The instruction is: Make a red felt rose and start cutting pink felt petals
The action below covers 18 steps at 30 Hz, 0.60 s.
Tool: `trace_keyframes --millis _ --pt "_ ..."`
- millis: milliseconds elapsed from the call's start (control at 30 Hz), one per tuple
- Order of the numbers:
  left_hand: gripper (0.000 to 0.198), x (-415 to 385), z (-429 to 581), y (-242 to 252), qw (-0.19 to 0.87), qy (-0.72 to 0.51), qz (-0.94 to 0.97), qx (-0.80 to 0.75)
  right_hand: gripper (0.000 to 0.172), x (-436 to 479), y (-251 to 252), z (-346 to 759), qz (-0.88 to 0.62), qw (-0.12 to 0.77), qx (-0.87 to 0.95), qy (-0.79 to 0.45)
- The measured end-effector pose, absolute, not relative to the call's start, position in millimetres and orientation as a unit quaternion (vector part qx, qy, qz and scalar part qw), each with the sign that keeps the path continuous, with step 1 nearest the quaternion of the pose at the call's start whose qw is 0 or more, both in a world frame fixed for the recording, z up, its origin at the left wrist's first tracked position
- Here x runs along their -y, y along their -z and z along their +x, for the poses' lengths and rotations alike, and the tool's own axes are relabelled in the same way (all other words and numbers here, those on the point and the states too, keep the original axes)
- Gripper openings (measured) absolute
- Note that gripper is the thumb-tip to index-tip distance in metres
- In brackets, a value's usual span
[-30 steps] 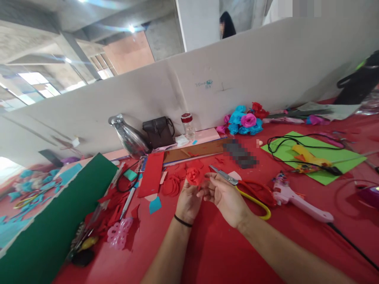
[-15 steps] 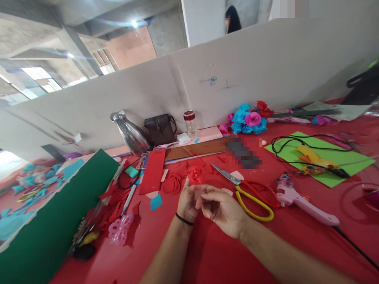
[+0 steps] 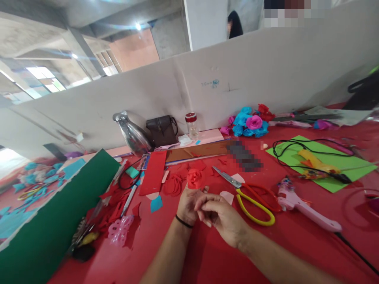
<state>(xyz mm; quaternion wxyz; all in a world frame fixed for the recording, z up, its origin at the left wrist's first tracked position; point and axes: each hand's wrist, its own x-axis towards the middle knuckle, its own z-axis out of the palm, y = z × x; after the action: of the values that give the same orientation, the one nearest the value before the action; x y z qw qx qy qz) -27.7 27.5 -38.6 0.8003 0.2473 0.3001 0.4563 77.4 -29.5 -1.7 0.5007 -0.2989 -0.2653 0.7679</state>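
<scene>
Left hand: the left hand (image 3: 188, 205) rests on the red surface (image 3: 225, 256) with its back to me and its fingers curled away. I cannot tell whether they pinch anything.
Right hand: the right hand (image 3: 221, 216) is loosely curled, with its fingertips pressed against the left hand. Whatever may sit between them is hidden.
Red rose: a rolled red rose (image 3: 194, 178) stands just beyond the left fingertips, touching or nearly so. It may be held by its base, but that is unclear.
Cut petals: red petal pieces (image 3: 173, 184) lie just left of the rose, close enough to pick up without stretching.
Scissors: the scissors (image 3: 251, 197) lie right of the hands. Their yellow and red loops face the near side, which looks handy for the right hand.
Glue gun: a pink glue gun (image 3: 304, 206) lies further right, its cord trailing off to the near right.
Finished flowers: blue and pink flowers (image 3: 250, 124) are heaped far off against the white partition (image 3: 237, 75), seemingly parked out of the way.
Green sheet: a green sheet (image 3: 53, 221) lies along the left, well apart from the hands.
</scene>
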Motion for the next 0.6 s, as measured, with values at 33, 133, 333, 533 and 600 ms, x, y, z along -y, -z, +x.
trace_keyframes --millis 33,133,333,533,600 --pt "0.023 -26.8 -26.2 35.5 0.797 -0.463 0.253 -0.293 0.006 28.4 1.3 79.4 -0.314 0.522 0.258 -0.75" --pt "0.026 -26.2 -19.7 28.0 0.774 -0.506 0.264 -0.273 0.005 22.6 -0.8 88.2 -0.35 0.589 0.216 -0.695" --pt "0.021 -26.3 -13.0 24.1 0.762 -0.518 0.285 -0.263 0.017 14.1 -14.0 102.2 -0.344 0.624 0.173 -0.68" --pt "0.027 -32.2 -16.0 29.1 0.747 -0.537 0.286 -0.268 0.018 13.4 -18.7 103.5 -0.347 0.619 0.168 -0.684" --pt "0.03 -34.6 -17.0 31.7 0.746 -0.545 0.277 -0.264 0.019 12.9 -18.2 103.4 -0.361 0.62 0.167 -0.676"
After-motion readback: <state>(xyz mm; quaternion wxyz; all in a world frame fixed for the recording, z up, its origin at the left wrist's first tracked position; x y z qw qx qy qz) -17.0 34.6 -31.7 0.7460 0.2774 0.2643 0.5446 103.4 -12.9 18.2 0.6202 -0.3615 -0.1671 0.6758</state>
